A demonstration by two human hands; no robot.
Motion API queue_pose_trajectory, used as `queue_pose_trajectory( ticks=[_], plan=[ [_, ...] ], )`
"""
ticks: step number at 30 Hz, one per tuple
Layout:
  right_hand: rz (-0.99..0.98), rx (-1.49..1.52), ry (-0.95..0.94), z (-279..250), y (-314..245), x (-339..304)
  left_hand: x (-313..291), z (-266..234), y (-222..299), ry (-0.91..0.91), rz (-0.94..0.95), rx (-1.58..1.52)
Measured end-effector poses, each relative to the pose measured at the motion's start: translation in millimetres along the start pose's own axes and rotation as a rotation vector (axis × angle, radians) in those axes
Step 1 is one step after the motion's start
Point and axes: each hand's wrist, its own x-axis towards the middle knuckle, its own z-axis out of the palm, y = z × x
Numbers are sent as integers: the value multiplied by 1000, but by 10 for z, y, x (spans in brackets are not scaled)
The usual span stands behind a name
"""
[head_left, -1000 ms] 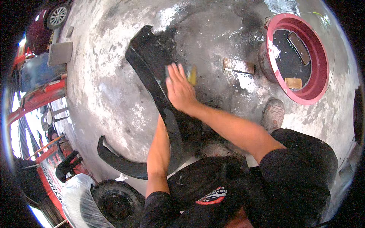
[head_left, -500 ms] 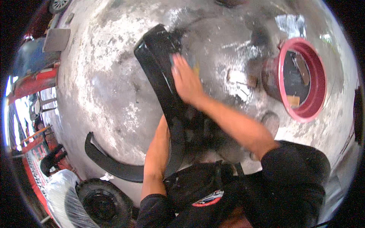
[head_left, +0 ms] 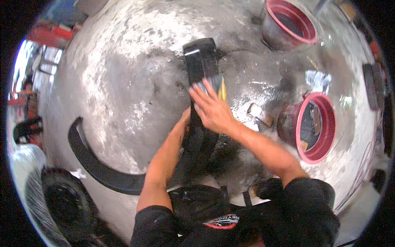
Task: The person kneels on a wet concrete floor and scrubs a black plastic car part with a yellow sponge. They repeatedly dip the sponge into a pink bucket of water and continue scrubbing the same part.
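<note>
A long, curved black fender flare (head_left: 201, 61), shiny with wet at its far end, stands up in front of me. Its other arm (head_left: 119, 181) sweeps round to the left over the floor. My right hand (head_left: 212, 107) presses a grey and yellow pad (head_left: 216, 84) against the flare's upper face, fingers spread over the pad. Lower on the left edge, my left hand (head_left: 186, 119) holds the flare; its fingers are mostly hidden behind it.
Two dark red tubs, one (head_left: 273, 35) at the far right and one (head_left: 325, 152) nearer, stand on the wet floor (head_left: 131, 90). Small blocks (head_left: 260, 114) lie beside the nearer tub. A tyre (head_left: 66, 197) and plastic-wrapped bundle (head_left: 26, 177) sit at lower left.
My right hand with the pad has come down along the flare, toward me. The flare's far end now points more straight ahead. My view has shifted, bringing the far tub in.
</note>
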Motion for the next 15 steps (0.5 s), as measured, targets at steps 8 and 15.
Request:
queue_pose_trajectory(
  ticks=[8,15],
  plan=[
    [42,-301,1,-220,396,715,211,148,-119,-33,-12,26],
    [27,-130,-55,82,-357,-276,426,-209,-254,90,-13,186]
  ],
)
